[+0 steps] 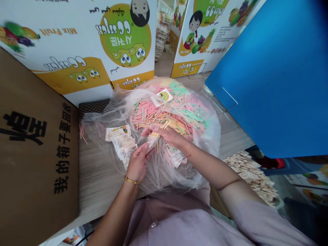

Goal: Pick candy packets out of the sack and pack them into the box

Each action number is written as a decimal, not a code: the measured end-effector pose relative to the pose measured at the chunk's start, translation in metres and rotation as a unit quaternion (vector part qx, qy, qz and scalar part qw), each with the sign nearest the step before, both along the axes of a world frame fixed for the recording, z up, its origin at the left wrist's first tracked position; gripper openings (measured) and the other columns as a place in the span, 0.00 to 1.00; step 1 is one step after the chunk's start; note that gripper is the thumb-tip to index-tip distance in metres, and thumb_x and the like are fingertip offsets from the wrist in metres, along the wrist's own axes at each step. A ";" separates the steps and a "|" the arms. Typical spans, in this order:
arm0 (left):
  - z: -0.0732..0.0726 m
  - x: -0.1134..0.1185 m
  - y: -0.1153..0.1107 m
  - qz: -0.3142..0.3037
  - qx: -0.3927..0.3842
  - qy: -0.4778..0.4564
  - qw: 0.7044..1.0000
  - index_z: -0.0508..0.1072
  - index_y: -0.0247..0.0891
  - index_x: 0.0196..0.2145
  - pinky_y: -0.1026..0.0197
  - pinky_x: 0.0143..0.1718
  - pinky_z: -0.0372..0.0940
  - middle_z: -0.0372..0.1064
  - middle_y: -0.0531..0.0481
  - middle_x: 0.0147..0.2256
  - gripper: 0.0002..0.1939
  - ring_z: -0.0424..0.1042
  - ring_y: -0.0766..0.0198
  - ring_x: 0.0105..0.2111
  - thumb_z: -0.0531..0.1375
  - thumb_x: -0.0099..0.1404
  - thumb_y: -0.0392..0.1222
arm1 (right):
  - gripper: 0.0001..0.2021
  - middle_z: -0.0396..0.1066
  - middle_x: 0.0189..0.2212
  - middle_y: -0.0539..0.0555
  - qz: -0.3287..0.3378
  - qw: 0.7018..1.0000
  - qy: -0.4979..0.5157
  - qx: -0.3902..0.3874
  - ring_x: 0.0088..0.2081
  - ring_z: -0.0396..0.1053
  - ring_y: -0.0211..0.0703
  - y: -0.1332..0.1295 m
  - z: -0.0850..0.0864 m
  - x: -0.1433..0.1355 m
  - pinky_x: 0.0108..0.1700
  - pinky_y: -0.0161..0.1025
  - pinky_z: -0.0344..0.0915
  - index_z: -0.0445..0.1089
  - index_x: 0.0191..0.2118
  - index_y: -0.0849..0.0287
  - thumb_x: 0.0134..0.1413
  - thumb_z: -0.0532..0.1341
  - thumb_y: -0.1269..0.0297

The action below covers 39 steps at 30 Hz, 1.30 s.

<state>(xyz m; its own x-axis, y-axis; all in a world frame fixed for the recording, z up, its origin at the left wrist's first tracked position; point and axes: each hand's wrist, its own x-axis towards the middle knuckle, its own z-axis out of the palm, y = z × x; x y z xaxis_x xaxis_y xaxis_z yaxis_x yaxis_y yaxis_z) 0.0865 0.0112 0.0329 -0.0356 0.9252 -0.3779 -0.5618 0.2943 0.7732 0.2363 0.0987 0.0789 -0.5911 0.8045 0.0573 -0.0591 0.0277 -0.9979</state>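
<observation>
Nearest is a lilac shirt (179,218) with buttons down its front. The left hand (138,160), a gold bangle (132,180) at its wrist, has its fingers closed around a small packet (153,140); the print on it is too small to read. The packet is in front of the body, over the near side of a clear plastic bag (212,136). The right hand (170,136) is just above it, its fingers grasping a few pale yellow sticks (165,125) at the packet's mouth; how far they go in cannot be made out.

On the grey wood-grain surface (99,177), overlapping printed packets (124,143) lie left of the hands, and more packets (174,155) lie just right of them. Lower right is a big heap of packets (251,174). Beyond the hands, the bag holds loose pink, green and yellow sticks (151,111), with a printed card (164,96) on top.

At the left, a brown carton (33,171) bears black Chinese characters turned sideways: 我的箱子要回收, plus a larger 煌. At the right is a blue panel (266,78). Farther back, a white-and-yellow box (77,44) shows "CC Stick", "Mix Fruit" and Korean lettering; a second box (202,37), right of it, also carries "CC Stick" and "Mix Fruit".
</observation>
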 end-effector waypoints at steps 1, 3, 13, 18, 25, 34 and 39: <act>0.000 -0.001 0.000 -0.005 -0.001 -0.009 1.000 0.82 0.40 0.39 0.45 0.60 0.67 0.79 0.46 0.49 0.17 0.74 0.52 0.54 0.73 0.54 0.50 | 0.28 0.79 0.45 0.56 0.007 1.000 0.007 -0.010 0.51 0.74 0.46 0.001 0.001 0.000 0.59 0.46 0.66 0.78 0.46 0.55 0.66 0.50 0.38; 0.001 -0.002 0.000 -0.009 -0.006 -0.026 1.000 0.82 0.40 0.39 0.45 0.58 0.69 0.79 0.47 0.49 0.15 0.74 0.52 0.53 0.72 0.55 0.49 | 0.30 0.78 0.47 0.56 0.027 1.000 -0.010 -0.005 0.52 0.74 0.46 0.002 0.004 0.001 0.60 0.46 0.65 0.77 0.49 0.55 0.67 0.47 0.39; 0.007 0.003 -0.003 -0.064 -0.043 -0.038 0.996 0.80 0.41 0.43 0.52 0.54 0.70 0.79 0.47 0.48 0.18 0.75 0.54 0.52 0.71 0.57 0.50 | 0.28 0.77 0.52 0.56 0.109 0.983 -0.148 0.006 0.56 0.72 0.47 0.009 0.009 0.008 0.62 0.45 0.63 0.79 0.48 0.56 0.67 0.51 0.40; 0.011 0.006 -0.005 -0.077 -0.038 -0.012 0.996 0.81 0.41 0.40 0.50 0.55 0.68 0.80 0.46 0.46 0.18 0.76 0.52 0.51 0.73 0.53 0.50 | 0.34 0.75 0.55 0.58 0.064 0.994 -0.076 -0.046 0.55 0.73 0.46 0.009 0.002 0.000 0.63 0.47 0.63 0.75 0.55 0.56 0.68 0.43 0.37; 0.008 0.005 -0.006 -0.074 -0.019 0.044 0.996 0.81 0.42 0.41 0.49 0.49 0.73 0.79 0.48 0.45 0.20 0.76 0.52 0.47 0.72 0.53 0.54 | 0.41 0.78 0.50 0.59 0.015 0.999 -0.015 -0.046 0.57 0.71 0.48 0.009 0.006 -0.004 0.63 0.49 0.64 0.75 0.54 0.55 0.63 0.37 0.31; 0.008 0.004 -0.005 -0.063 -0.030 -0.008 0.998 0.80 0.43 0.43 0.48 0.52 0.72 0.78 0.48 0.49 0.18 0.75 0.52 0.50 0.71 0.56 0.51 | 0.29 0.79 0.48 0.58 0.034 0.998 -0.048 -0.027 0.50 0.76 0.46 0.011 0.001 0.008 0.59 0.47 0.66 0.75 0.53 0.57 0.66 0.51 0.38; 0.016 0.002 -0.002 -0.078 0.006 -0.017 0.997 0.78 0.43 0.50 0.50 0.57 0.68 0.74 0.47 0.55 0.22 0.73 0.54 0.54 0.71 0.57 0.45 | 0.27 0.80 0.40 0.59 -0.077 0.993 0.014 -0.090 0.41 0.77 0.44 0.027 -0.004 0.022 0.53 0.45 0.70 0.75 0.48 0.59 0.68 0.49 0.42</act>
<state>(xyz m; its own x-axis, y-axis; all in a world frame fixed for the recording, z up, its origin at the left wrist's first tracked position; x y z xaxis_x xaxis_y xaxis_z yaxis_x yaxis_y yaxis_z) 0.0881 0.0091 0.0486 0.1214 0.9227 -0.3659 -0.5351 0.3713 0.7588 0.2586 0.1256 0.0750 -0.4600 0.8841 -0.0818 -0.0949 -0.1406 -0.9855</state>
